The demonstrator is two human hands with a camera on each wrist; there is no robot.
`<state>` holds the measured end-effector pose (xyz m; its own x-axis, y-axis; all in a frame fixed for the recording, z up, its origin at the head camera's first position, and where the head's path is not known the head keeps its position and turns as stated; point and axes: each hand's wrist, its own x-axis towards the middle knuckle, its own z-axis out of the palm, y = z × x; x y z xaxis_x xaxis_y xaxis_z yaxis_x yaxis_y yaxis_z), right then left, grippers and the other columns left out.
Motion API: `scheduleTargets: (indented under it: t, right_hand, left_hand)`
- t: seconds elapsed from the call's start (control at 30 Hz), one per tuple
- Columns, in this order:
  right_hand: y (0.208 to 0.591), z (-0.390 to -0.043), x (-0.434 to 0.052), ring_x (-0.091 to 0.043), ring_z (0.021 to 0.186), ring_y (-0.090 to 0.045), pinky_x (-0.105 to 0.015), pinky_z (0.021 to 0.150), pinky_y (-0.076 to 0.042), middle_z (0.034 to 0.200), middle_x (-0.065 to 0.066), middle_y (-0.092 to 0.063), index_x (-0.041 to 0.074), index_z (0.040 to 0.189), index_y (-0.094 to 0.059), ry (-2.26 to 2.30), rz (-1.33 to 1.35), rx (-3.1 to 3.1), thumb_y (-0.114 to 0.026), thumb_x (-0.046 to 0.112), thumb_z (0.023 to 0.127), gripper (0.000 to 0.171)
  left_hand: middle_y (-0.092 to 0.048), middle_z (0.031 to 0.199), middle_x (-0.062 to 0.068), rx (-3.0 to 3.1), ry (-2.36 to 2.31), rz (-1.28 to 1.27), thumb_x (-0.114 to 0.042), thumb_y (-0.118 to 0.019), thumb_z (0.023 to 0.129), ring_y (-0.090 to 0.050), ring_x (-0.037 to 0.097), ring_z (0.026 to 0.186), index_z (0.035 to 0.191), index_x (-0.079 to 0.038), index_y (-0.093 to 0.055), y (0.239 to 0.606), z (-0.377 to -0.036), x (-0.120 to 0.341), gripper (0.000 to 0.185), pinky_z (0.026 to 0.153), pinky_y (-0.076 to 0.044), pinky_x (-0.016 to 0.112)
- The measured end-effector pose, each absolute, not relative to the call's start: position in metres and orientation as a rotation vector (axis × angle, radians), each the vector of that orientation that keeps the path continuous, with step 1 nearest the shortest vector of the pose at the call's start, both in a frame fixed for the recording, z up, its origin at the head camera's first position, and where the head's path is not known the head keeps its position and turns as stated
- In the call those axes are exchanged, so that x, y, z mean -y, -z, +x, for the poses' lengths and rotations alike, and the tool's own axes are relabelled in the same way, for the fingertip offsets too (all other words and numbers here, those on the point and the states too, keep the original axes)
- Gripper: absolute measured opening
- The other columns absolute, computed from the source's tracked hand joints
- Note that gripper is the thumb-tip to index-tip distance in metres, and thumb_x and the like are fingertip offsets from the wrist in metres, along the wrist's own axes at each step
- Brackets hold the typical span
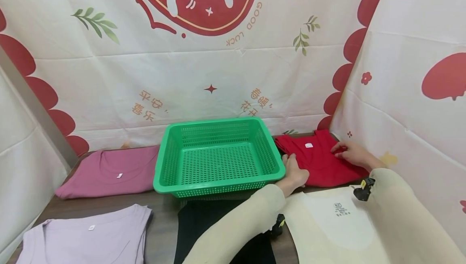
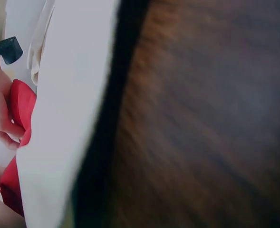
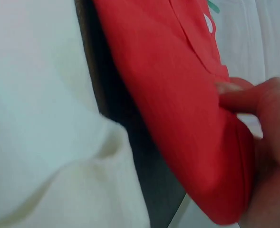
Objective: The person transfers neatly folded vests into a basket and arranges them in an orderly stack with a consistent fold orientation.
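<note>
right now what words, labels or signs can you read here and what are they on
"GOOD LUCK", mirrored: backdrop cloth, beside the red emblem.
Orange characters on the cloth: not legible.
Printed mark on the cream shirt: too small.
White neck tag on the red shirt: nothing legible.
</note>
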<state>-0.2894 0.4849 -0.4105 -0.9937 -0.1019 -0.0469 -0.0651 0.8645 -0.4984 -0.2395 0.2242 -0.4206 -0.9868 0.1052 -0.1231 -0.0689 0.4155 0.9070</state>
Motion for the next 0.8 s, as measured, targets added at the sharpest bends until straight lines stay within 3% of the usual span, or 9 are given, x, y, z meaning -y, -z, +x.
scheduleTargets:
  t: [0.13,0.33,0.4,0.47,0.6,0.7,0.8]
  right_hand:
    - [0.41,-0.288,-0.487,-0.057,0.129,-0.038,-0.071,0.1,-0.038,0.144,-0.04,-0.043,-0.004,0.139,-0.058,0.822,-0.079,-2.913,-0.066,0.012,0.094,0.049]
    - [0.407,-0.286,-0.486,-0.062,0.136,-0.028,-0.075,0.104,-0.035,0.15,-0.043,-0.033,-0.003,0.149,-0.048,0.827,-0.085,-2.9,-0.062,0.006,0.093,0.058]
    - [0.405,-0.287,-0.485,-0.062,0.136,-0.027,-0.072,0.103,-0.039,0.153,-0.042,-0.03,-0.002,0.153,-0.044,0.828,-0.058,-2.893,-0.061,0.007,0.094,0.061]
    - [0.403,-0.287,-0.484,-0.06,0.135,-0.029,-0.066,0.099,-0.045,0.153,-0.041,-0.029,0.0,0.155,-0.041,0.836,-0.024,-2.892,-0.061,0.009,0.095,0.064]
    - [0.397,-0.286,-0.48,-0.055,0.127,-0.037,-0.045,0.086,-0.055,0.153,-0.04,-0.03,0.001,0.157,-0.037,0.835,-0.002,-2.912,-0.063,0.012,0.095,0.068]
    - [0.392,-0.285,-0.477,-0.052,0.122,-0.041,-0.036,0.08,-0.057,0.152,-0.04,-0.031,0.002,0.158,-0.036,0.837,0.007,-2.922,-0.066,0.013,0.094,0.071]
    - [0.386,-0.286,-0.474,-0.049,0.119,-0.044,-0.034,0.078,-0.058,0.148,-0.038,-0.034,0.002,0.158,-0.036,0.842,-0.002,-2.929,-0.068,0.013,0.093,0.073]
  left_hand:
    - [-0.036,0.162,0.004,-2.457,-1.692,0.054,0.001,-0.067,0.086,-0.037,0.021,0.146,0.155,-0.007,-0.045,0.422,-0.241,-0.224,0.072,0.046,-0.054,0.032]
    - [-0.029,0.167,-0.003,-2.458,-1.671,0.099,0.001,-0.07,0.084,-0.033,0.018,0.15,0.16,-0.012,-0.039,0.42,-0.239,-0.221,0.082,0.048,-0.053,0.031]
    - [-0.027,0.168,-0.004,-2.467,-1.663,0.13,0.002,-0.071,0.083,-0.032,0.018,0.15,0.161,-0.014,-0.036,0.42,-0.239,-0.221,0.087,0.058,-0.058,0.029]
    - [-0.024,0.169,-0.005,-2.5,-1.634,0.166,0.002,-0.072,0.083,-0.031,0.018,0.152,0.162,-0.015,-0.034,0.419,-0.238,-0.221,0.09,0.077,-0.061,0.028]
    - [-0.021,0.17,-0.005,-2.604,-1.534,0.189,-0.006,-0.074,0.084,-0.034,0.018,0.152,0.164,-0.016,-0.029,0.414,-0.235,-0.223,0.093,0.108,-0.051,0.027]
    - [-0.02,0.171,-0.007,-2.663,-1.488,0.174,-0.011,-0.078,0.083,-0.043,0.022,0.146,0.165,-0.019,-0.027,0.409,-0.231,-0.226,0.097,0.108,-0.052,0.03]
    - [-0.019,0.171,-0.01,-2.693,-1.496,0.159,-0.012,-0.081,0.081,-0.051,0.027,0.138,0.165,-0.022,-0.027,0.402,-0.227,-0.227,0.101,0.101,-0.056,0.032]
